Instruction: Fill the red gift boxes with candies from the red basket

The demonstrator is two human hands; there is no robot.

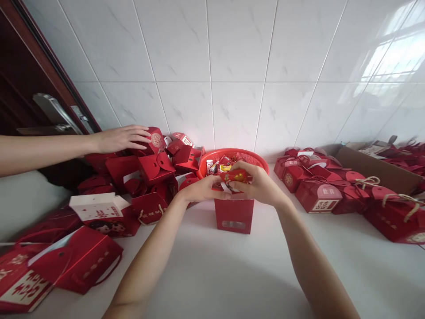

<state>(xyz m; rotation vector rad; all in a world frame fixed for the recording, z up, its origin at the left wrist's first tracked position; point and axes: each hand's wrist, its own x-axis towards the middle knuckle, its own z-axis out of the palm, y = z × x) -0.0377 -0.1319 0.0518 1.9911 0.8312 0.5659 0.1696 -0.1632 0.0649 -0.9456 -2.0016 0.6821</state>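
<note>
An upright red gift box (234,215) with a small clear window low on its front stands on the white surface before me. My left hand (206,188) is closed on the box's upper left edge, by a white inner flap. Held in my right hand (260,182), just over the box's opening, is a shiny red packet (237,176) with yellow print. Behind both hands sits a red plastic basket (260,160) of wrapped sweets (225,163). The box's top and part of the packet are hidden by my fingers.
Another person's hand (128,136) reaches in from the left onto a red box (156,141) in a heap of boxes. Several handled red boxes (320,195) line the right, beside an open cardboard carton (372,167). A tiled wall (235,106) rises behind; a door handle (55,108) is at left.
</note>
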